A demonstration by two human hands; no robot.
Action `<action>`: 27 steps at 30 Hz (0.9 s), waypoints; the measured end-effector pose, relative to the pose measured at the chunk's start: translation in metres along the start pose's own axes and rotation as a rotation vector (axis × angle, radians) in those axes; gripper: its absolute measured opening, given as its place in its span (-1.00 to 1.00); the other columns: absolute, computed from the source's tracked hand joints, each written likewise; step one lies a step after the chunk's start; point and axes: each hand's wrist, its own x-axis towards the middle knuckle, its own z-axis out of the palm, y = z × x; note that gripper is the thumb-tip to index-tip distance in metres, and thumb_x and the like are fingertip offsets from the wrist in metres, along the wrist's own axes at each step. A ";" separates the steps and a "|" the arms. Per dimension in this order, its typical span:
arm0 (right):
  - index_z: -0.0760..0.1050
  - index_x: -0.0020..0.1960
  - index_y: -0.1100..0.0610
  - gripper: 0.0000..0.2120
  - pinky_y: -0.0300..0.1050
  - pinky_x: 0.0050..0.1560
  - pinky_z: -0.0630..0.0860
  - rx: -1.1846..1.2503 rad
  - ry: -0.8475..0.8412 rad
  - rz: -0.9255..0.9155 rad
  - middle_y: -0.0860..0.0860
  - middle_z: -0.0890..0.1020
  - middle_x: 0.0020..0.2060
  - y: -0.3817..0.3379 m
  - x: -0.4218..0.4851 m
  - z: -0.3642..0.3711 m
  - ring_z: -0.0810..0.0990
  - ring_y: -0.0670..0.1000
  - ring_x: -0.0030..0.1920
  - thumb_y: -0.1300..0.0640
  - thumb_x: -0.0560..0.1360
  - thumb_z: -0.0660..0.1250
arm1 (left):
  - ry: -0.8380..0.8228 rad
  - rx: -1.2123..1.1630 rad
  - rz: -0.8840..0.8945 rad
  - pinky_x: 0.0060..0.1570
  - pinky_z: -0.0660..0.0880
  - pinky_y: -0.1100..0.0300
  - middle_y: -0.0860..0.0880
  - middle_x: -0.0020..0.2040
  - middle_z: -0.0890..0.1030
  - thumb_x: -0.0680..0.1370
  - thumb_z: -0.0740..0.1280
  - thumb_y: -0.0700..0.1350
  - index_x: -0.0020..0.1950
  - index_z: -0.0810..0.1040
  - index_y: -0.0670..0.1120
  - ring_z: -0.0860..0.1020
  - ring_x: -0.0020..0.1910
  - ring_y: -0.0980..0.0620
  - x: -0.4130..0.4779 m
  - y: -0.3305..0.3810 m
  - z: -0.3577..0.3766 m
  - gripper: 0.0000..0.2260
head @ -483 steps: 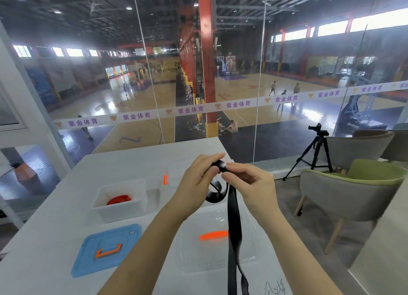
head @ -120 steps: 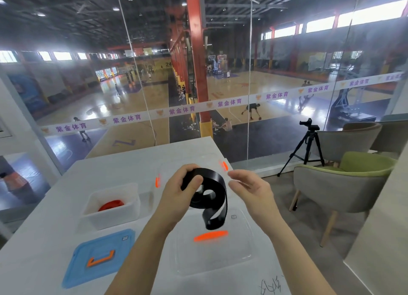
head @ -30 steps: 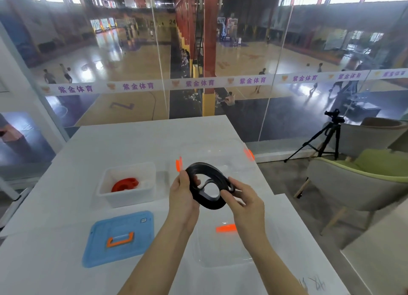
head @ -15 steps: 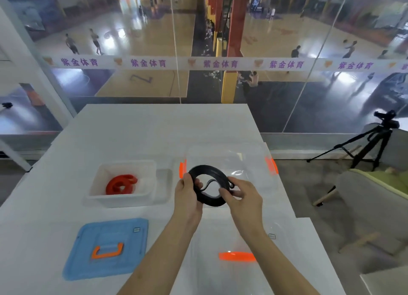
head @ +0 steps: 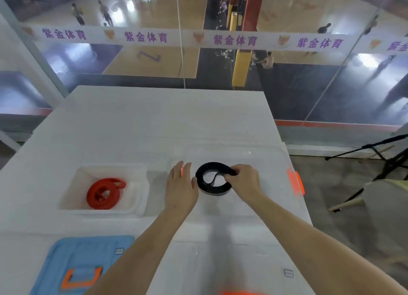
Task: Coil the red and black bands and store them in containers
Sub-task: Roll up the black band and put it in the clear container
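Black band [head: 209, 166], right hand [head: 242, 182] pinching its rim

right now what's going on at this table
A person is storing coiled bands. The right hand pinches the coiled black band with its fingers, holding it low inside the clear bin. The left hand is open right beside the coil. The red band already lies coiled in the white bin. A blue lid lies on the table, so neither bin is closed yet.
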 end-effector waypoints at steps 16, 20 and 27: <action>0.62 -0.16 0.25 -0.97 -0.21 -0.46 0.37 -0.115 -0.104 0.200 0.09 0.58 -0.36 0.052 0.093 0.105 0.49 0.02 -0.44 0.28 0.44 0.43 | -0.125 0.441 0.053 0.63 -0.04 -0.14 -0.22 0.67 -0.19 0.68 0.06 0.16 0.65 -0.16 -0.27 -0.13 0.66 -0.24 0.029 -0.030 0.044 -0.26; 0.59 -0.18 0.19 -0.93 -0.22 -0.46 0.36 -0.119 -0.093 0.207 0.05 0.56 -0.37 0.067 0.103 0.118 0.50 0.02 -0.41 0.29 0.47 0.39 | -0.114 0.477 0.050 0.60 -0.13 -0.17 -0.20 0.68 -0.20 0.67 0.07 0.19 0.65 -0.17 -0.25 -0.15 0.66 -0.24 0.029 -0.028 0.043 -0.24; 0.67 -0.08 0.18 -0.92 -0.09 -0.17 0.58 -0.073 -0.080 0.144 0.10 0.70 -0.20 0.086 0.113 0.130 0.66 0.11 -0.17 0.27 0.51 0.40 | -0.103 0.461 0.044 0.62 -0.05 -0.19 -0.20 0.68 -0.17 0.65 0.14 0.19 0.66 -0.12 -0.25 -0.10 0.66 -0.25 0.028 -0.028 0.047 -0.21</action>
